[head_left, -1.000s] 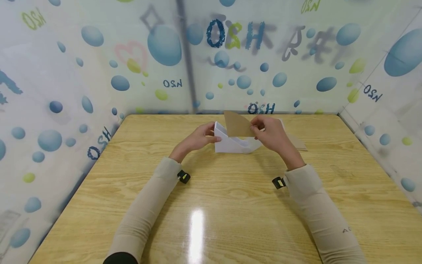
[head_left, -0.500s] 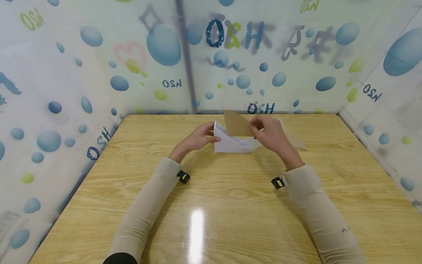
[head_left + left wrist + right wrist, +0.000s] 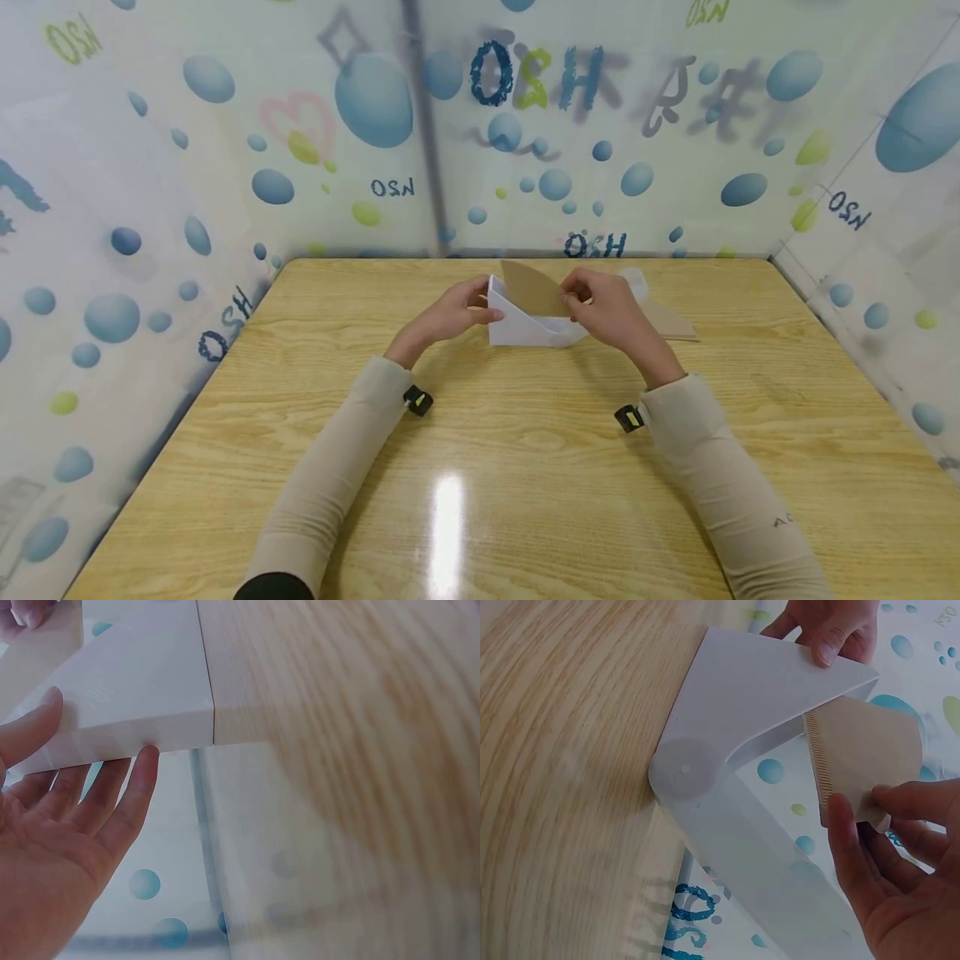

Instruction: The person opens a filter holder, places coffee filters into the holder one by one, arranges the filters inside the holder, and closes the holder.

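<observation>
My left hand point(image 3: 452, 312) holds the back end of a white open-topped box point(image 3: 517, 330), thumb on its near side and fingers behind. In the right wrist view the box has a slanted, curved opening and a translucent lid point(image 3: 757, 832) swung out from a round pivot. Between the thumb and fingers of my right hand point(image 3: 609, 310) is a brown paper coffee filter point(image 3: 870, 750), cone-shaped with a crimped edge; whether it is one or several layers I cannot tell. The filter's lower edge overlaps the box opening in the head view.
More flat brown paper filters point(image 3: 670, 322) lie on the wooden table point(image 3: 540, 467) to the right, partly behind my right forearm. A patterned wall sheet point(image 3: 480, 183) stands right behind the table's far edge, with others along both sides.
My right hand has moved slightly left and down, bringing the coffee filter lower into the box opening. The lid's round end shows more. My left hand stays in place on the box.
</observation>
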Demonstrator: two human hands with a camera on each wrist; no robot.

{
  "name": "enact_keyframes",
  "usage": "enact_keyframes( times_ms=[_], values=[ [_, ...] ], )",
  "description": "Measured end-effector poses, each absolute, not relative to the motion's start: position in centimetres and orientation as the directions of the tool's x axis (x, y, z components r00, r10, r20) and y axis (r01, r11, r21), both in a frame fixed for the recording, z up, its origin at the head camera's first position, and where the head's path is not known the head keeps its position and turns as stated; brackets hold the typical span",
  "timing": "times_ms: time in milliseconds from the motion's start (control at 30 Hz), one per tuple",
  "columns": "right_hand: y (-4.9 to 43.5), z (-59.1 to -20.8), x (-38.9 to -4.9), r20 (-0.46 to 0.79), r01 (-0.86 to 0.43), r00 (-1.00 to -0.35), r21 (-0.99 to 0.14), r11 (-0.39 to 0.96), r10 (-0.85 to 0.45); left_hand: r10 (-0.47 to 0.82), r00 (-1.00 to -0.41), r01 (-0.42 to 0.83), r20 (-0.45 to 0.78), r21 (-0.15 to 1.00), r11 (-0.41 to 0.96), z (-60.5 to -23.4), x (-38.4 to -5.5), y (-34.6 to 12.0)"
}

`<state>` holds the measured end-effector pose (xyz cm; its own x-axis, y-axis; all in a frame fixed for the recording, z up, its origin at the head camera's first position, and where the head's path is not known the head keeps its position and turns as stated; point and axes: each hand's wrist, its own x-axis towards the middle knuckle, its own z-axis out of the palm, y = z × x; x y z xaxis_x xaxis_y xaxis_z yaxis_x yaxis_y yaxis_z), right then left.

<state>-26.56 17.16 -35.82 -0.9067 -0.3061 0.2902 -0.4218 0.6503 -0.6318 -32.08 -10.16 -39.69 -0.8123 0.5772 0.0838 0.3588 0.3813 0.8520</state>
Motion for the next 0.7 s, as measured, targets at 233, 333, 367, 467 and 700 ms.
enact_keyframes(
  times_ms=[233, 333, 367, 467, 700],
  values=[
    [16.7, -36.0, -26.5, 0.259, -0.404, -0.915, -0.637, 0.657, -0.311, 0.584, -0.807, 0.369, 0.088, 0.848, 0.381, -39.7, -32.2, -10.1],
    [16.5, -36.1, -26.5, 0.252, -0.402, -0.915, -0.624, 0.67, -0.315, 0.583, -0.808, 0.366, 0.086, 0.849, 0.382, -39.7, -32.1, -10.1],
    [16.4, -36.1, -26.4, 0.25, -0.403, -0.915, -0.619, 0.674, -0.316, 0.582, -0.809, 0.366, 0.086, 0.848, 0.383, -39.7, -32.2, -10.1],
    [16.3, -36.2, -26.4, 0.248, -0.406, -0.913, -0.604, 0.686, -0.323, 0.58, -0.81, 0.365, 0.086, 0.848, 0.384, -39.7, -32.1, -10.1],
    [15.9, -36.8, -26.6, 0.233, -0.407, -0.913, -0.593, 0.695, -0.335, 0.58, -0.811, 0.363, 0.083, 0.848, 0.386, -39.6, -32.0, -10.2]
  ],
)
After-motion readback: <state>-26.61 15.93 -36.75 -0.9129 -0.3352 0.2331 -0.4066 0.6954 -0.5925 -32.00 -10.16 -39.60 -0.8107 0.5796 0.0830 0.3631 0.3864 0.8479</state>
